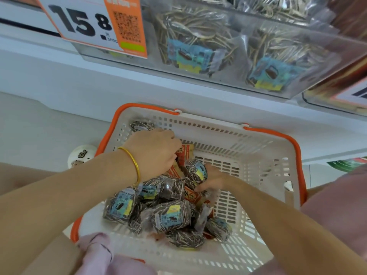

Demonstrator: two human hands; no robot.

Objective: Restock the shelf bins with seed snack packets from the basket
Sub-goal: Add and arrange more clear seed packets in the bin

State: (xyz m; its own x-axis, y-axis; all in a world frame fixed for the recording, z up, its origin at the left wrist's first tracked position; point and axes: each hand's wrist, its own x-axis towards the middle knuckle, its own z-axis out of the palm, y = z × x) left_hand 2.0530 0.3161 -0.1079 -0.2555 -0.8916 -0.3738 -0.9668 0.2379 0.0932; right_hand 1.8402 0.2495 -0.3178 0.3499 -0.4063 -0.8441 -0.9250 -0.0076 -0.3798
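Closest to the person, a fold of pink cloth hung over the near rim of the white basket, which sat on a pale, smooth floor with its orange handles lying down along the rim. Both bare forearms reached into it. A heap of seed packets, clear bags of striped seeds with blue and yellow labels, lay in the near and left part of the basket, mixed with a few orange packets. The right hand gripped a seed packet at the top of the heap, thumb above and fingers below. The left hand, with a gold bangle on its wrist, was dug down among the orange packets, its fingers hidden, so I could not tell whether it held anything. Left of the basket, a white rounded thing with a cartoon print rested on the floor. Beyond the basket rose the white shelf front. Above it stood a clear shelf bin, partly filled with the same kind of bags, beside an orange and white price card.
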